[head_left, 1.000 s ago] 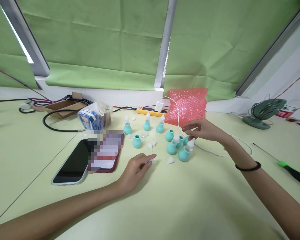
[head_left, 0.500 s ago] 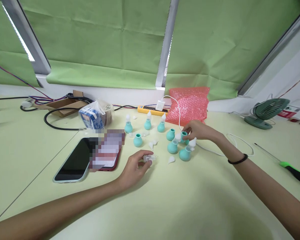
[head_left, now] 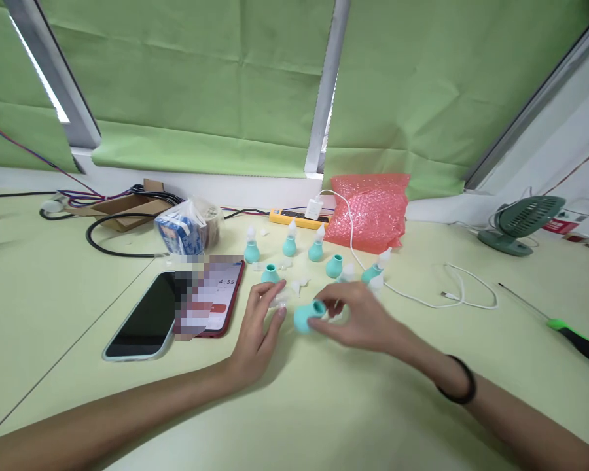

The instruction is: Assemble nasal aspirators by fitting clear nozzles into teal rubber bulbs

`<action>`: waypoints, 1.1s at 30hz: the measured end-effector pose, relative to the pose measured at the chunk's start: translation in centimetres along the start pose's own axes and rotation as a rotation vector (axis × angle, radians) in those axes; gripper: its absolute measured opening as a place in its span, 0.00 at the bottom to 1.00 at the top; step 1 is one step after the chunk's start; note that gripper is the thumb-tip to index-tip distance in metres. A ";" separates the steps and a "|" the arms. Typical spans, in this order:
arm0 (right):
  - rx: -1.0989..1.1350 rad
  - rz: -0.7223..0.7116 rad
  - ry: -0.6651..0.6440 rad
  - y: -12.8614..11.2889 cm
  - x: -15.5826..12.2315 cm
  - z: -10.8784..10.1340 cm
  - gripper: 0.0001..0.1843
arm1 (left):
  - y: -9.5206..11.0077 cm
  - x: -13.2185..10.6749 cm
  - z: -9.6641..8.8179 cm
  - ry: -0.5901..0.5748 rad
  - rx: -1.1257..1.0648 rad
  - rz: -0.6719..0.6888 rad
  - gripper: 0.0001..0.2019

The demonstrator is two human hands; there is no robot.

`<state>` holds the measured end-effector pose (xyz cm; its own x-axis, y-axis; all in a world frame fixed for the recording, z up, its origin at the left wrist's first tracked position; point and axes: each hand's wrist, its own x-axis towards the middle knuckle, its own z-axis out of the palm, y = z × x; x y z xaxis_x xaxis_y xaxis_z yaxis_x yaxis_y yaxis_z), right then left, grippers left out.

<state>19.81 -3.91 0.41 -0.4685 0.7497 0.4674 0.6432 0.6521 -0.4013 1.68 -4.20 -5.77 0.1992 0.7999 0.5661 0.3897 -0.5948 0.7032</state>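
My right hand (head_left: pixel 360 318) grips a teal squeeze bulb (head_left: pixel 303 320) by its neck, tilted with its open mouth up and to the right, just above the table. To its left, my left hand (head_left: pixel 255 333) has thumb and fingers closed on a clear plastic tube piece (head_left: pixel 278 299), partly hidden by the fingers. Behind it stands an open teal bulb (head_left: pixel 270 273); another open bulb (head_left: pixel 334 266) is farther back. Several bulbs with white tips, such as one bulb (head_left: pixel 252 251), stand around. Small white tips (head_left: pixel 299 285) lie between my hands.
Two phones, a black one (head_left: pixel 144 320) and a red-cased one (head_left: pixel 220 304), lie at left. Behind are a bagged blue package (head_left: pixel 181 232), a yellow power strip (head_left: pixel 294 219) and pink bubble wrap (head_left: pixel 368 212). A white cable (head_left: pixel 417 301), screwdriver (head_left: pixel 574 337) and green fan (head_left: pixel 523 222) are at right.
My right hand has brought a teal bulb from the back group toward me and left, beside my left hand. My left hand has shifted slightly left, still holding the clear piece.
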 end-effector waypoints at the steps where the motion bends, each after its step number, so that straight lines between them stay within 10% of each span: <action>1: 0.024 0.006 -0.059 0.1 -0.4 1.6 0.06 | 0.0 -0.1 0.0 -0.011 -0.007 0.008 0.17; 6: 0.211 0.078 0.031 1.0 -1.9 6.1 0.08 | 0.1 -0.1 -0.1 -0.153 -0.103 0.093 0.16; 14: 0.456 -0.052 0.164 0.9 -3.0 5.5 0.16 | 0.7 0.6 -0.2 -0.519 -0.210 0.072 0.13; 20: 0.547 0.059 0.210 1.3 -3.4 6.3 0.08 | 0.7 0.4 0.2 -0.460 -0.194 -0.100 0.23; 33: 0.513 -0.044 0.122 1.2 -3.5 5.8 0.04 | 0.2 0.4 0.3 -0.310 0.094 -0.023 0.06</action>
<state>18.72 -5.12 -6.27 -0.3947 0.7217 0.5687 0.2308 0.6770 -0.6989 2.07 -3.98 -5.51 0.4478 0.8081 0.3826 0.4761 -0.5777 0.6630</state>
